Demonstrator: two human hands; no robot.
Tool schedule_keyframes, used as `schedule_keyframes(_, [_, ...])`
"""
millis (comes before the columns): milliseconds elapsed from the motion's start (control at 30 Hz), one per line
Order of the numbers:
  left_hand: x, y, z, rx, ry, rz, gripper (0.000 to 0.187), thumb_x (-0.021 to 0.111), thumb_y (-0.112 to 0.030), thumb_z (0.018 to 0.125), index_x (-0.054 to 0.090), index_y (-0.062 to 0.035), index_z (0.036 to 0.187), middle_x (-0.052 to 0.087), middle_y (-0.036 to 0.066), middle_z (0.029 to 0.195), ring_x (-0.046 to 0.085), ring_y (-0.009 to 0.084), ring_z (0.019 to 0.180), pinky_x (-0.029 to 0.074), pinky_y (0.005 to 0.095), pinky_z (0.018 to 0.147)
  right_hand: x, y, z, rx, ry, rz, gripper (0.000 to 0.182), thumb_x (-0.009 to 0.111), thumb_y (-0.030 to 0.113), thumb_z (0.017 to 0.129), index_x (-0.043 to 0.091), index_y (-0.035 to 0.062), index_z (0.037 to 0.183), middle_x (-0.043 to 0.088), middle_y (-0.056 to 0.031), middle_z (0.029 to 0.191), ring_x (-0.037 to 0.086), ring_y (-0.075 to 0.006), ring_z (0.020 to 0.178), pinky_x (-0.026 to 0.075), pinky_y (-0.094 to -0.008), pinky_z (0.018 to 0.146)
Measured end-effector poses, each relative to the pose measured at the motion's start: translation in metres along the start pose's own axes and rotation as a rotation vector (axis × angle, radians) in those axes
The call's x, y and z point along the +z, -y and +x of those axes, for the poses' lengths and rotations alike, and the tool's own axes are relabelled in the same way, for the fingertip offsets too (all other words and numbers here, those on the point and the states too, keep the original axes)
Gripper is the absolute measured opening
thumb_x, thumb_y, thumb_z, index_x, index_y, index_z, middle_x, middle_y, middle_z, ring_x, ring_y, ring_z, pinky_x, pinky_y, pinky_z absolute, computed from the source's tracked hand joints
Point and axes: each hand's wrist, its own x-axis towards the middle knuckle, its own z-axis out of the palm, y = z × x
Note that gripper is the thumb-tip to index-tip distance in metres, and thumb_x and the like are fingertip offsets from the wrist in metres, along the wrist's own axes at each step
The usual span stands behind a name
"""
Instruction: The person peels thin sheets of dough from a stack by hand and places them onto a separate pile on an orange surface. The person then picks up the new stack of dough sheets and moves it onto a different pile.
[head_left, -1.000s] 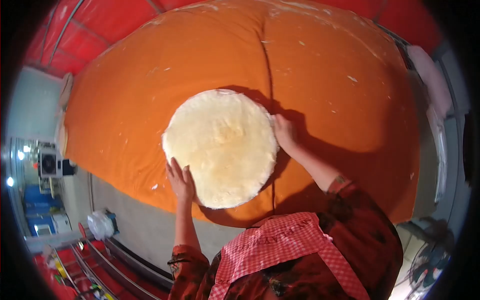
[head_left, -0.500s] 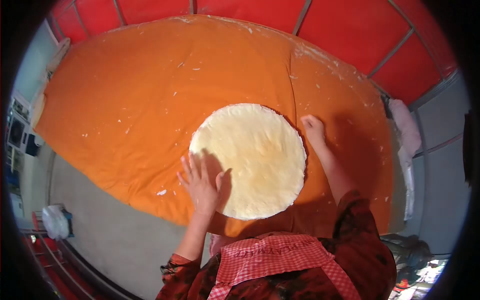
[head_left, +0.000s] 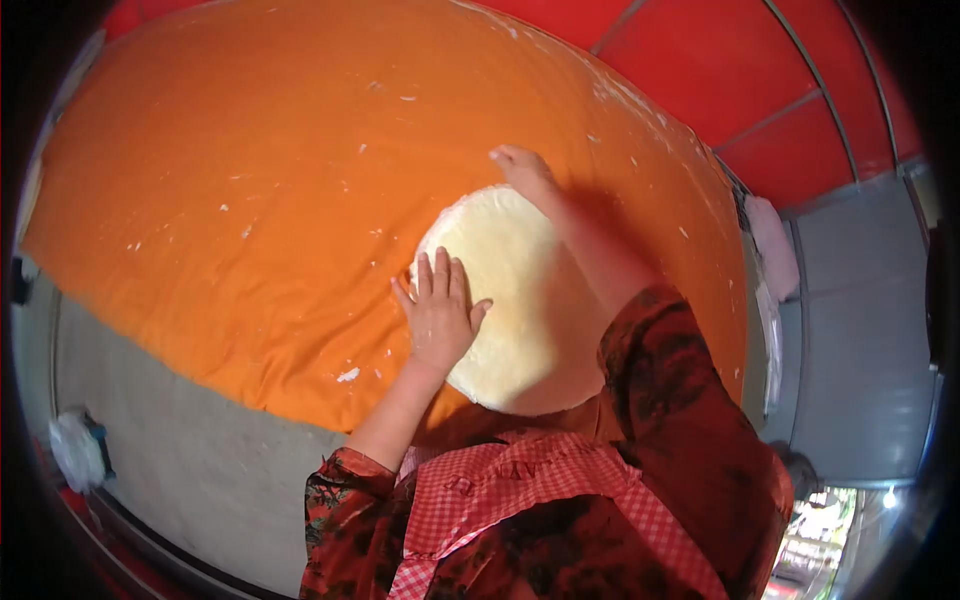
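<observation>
Head view. A round, flat sheet of pale dough (head_left: 520, 300) lay on an orange cloth (head_left: 250, 200) that covered the whole work surface, nearer the cloth's right edge than its left and close to the near edge where the person stood. The left hand (head_left: 440, 312) rested palm down on the dough's left margin, fingers spread and extended, gripping nothing. The right hand (head_left: 522, 168) reached across to the far rim of the dough, fingers flat or slightly curled against the edge; whether it pinched the rim or merely pressed on it could not be told.

Compared with half a second earlier, the right hand had travelled from the dough's right side round to its far edge, so that the forearm now crossed over the disc and hid part of it. The left hand had moved from just beside the near-left rim onto the dough itself. The disc appeared narrower and more oval than in the earlier views, though much of that may owe to the head camera having swung. Taken together, the shift suggested that the sheet was being turned or stretched by working round its rim, with one palm anchoring it while the other pulled.

Small white scraps (head_left: 348, 375) of dough or flour dotted the cloth. A red panelled wall (head_left: 740, 70) stood beyond the cloth's far edge, and a checked apron (head_left: 520, 490) showed below.
</observation>
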Motion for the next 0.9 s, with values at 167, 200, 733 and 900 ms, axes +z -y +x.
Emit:
schedule_keyframes(167, [-0.014,0.003,0.032,0.123,-0.076,-0.029,0.083,0.049,-0.054,0.086,0.025,0.0004,0.143,0.021,0.018,0.150,0.015,0.0349,0.140,0.011,0.0636,0.105,-0.032,-0.092,-0.050,-0.367,-0.238,-0.350,0.034,0.049,0.032,0.092,0.059,0.0072,0.112,0.058,-0.0140,0.118,0.051,-0.0308,0.113,0.039,-0.0438,0.096])
schedule_keyframes(200, [-0.002,0.007,0.037,0.131,-0.053,-0.039,0.082,0.049,-0.054,0.086,0.024,0.0001,0.143,0.020,0.018,0.150,0.015,0.0348,0.140,0.012,0.0632,0.106,-0.030,-0.103,-0.057,-0.375,-0.236,-0.477,0.036,0.049,0.034,0.092,0.058,0.0078,0.115,0.056,-0.0136,0.122,0.049,-0.0303,0.116,0.037,-0.0444,0.098])
schedule_keyframes(733, [0.046,0.019,0.045,0.222,0.043,-0.116,0.076,0.048,-0.046,0.092,0.018,-0.0006,0.145,0.014,0.020,0.152,0.013,0.0349,0.140,0.014,0.0506,0.111,-0.111,-0.091,-0.179,-0.084,-0.423,-0.162,0.064,0.049,0.046,0.090,0.034,0.0121,0.141,0.026,-0.0148,0.149,0.020,-0.0309,0.139,0.018,-0.0483,0.110])
schedule_keyframes(900, [0.067,0.035,0.052,0.302,-0.016,-0.167,0.069,0.049,-0.037,0.094,0.022,0.0038,0.143,0.017,0.025,0.149,0.015,0.0368,0.139,0.013,0.0438,0.113,-0.011,-0.117,-0.315,0.245,-0.281,-0.335,0.076,0.055,0.053,0.082,0.032,0.0115,0.142,0.015,-0.0149,0.152,0.006,-0.0326,0.142,0.008,-0.0568,0.110])
